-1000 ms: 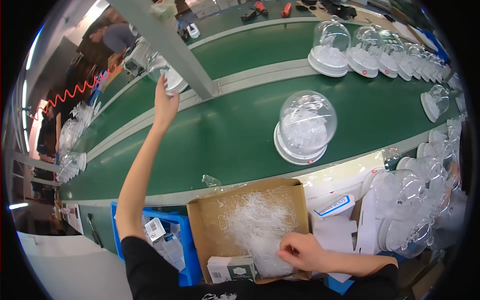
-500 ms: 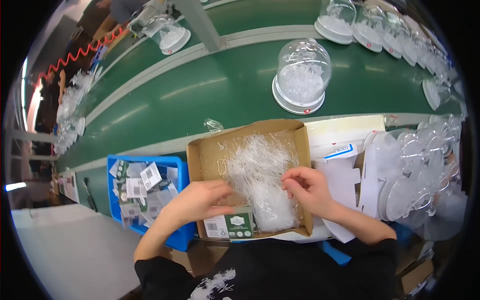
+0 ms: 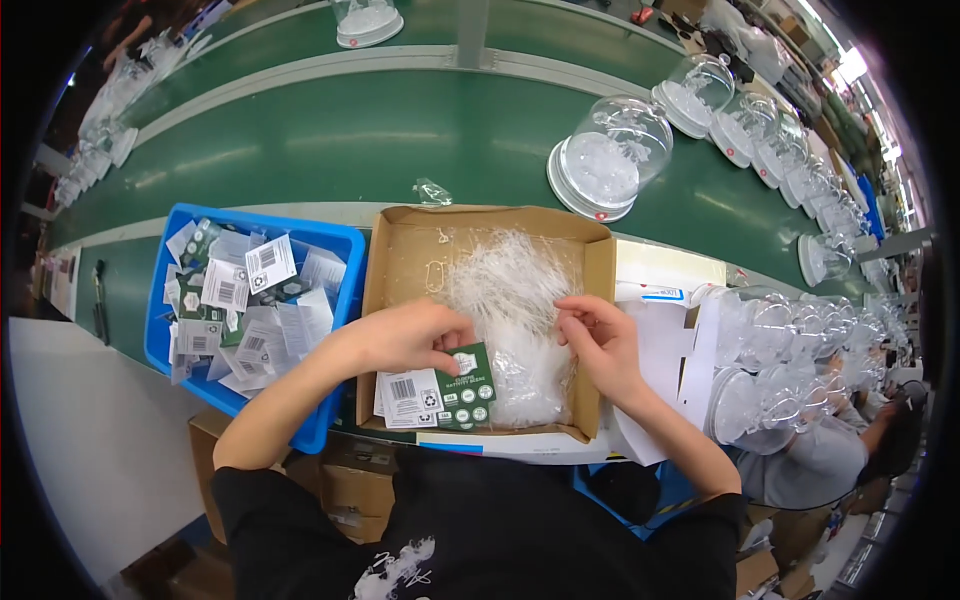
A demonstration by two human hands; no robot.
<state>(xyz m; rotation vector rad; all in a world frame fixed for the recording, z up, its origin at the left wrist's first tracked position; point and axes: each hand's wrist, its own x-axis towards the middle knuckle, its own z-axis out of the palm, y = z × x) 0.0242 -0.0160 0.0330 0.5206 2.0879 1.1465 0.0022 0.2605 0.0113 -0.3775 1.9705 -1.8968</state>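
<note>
My left hand is curled at the top of a green and white printed card, its thumb over the card's corner. White barcode cards lie fanned beside it in the near left of a shallow cardboard box. A bundle of thin clear plastic strands fills the box's middle, its near part wrapped in clear film. Over the box's right side, my right hand has thumb and forefinger pinched together next to the strands. Anything between those fingertips is too fine to make out.
A blue bin of tags stands left. Beyond is a green conveyor carrying a glass dome on a white base; more domes line up farther right. Several domes crowd the near right, close to a person.
My view has shifted, so the box and bin appear higher. The cards by my left hand are more fanned and tilted. My right hand stays pinched beside the strands.
</note>
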